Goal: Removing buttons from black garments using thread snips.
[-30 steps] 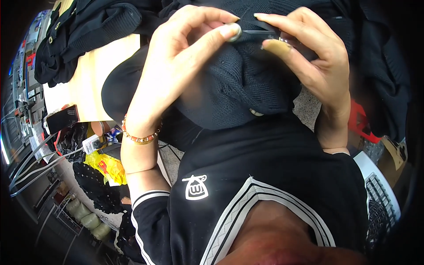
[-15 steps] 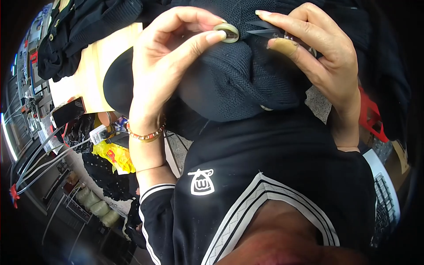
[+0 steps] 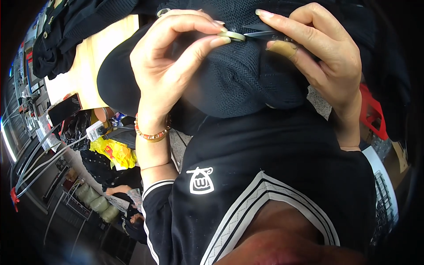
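My left hand (image 3: 165, 66) pinches a pale, round button (image 3: 234, 35) between thumb and fingertips, turned nearly edge-on. Beneath it, a dark knit garment (image 3: 234, 84) lies bunched over my lap. Thread snips (image 3: 261, 33) sit in my right hand (image 3: 327, 55), whose thumb has a tan covering on its tip. The two blades are apart and point left, the lower tip right at the button's edge; whether it touches is too small to tell. Any thread between button and knit is hidden.
At the left stands a light wooden table (image 3: 84, 73) with dark knit garments (image 3: 57, 53) on it. A phone (image 3: 64, 109), a white plug (image 3: 96, 131) and a yellow bag (image 3: 117, 152) are nearer. Another person's arm (image 3: 118, 190) shows lower left; a red plastic piece (image 3: 372, 115) is right.
The button has turned from showing its face to nearly edge-on. The snips' tips have come slightly left, closer to it. Another person's arm has appeared at the lower left.
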